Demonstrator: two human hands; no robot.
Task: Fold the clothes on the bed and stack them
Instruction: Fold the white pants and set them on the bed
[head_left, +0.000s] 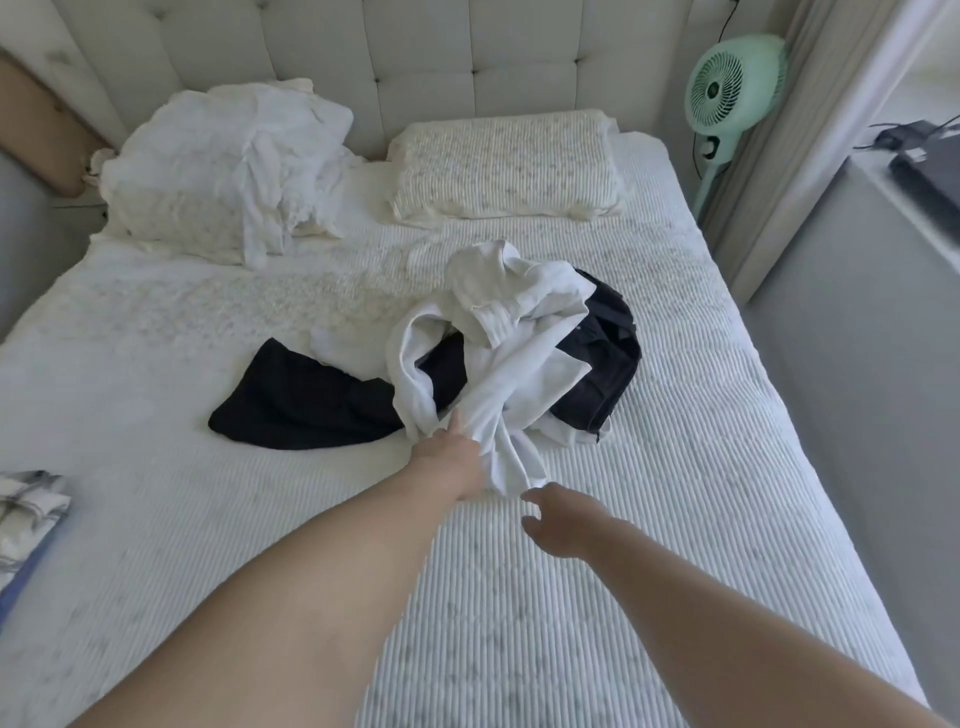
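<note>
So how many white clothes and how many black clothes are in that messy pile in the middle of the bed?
White clothes: 2, a cream ribbed top and the white garment the left hand grips.
Black clothes: 2, a flat black piece and a black garment.
Total: 4, though more may be hidden underneath.

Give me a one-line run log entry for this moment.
left hand: grips white cotton garment | right hand: open, near its hem | dark garments: unfolded beneath | stack: none
</note>
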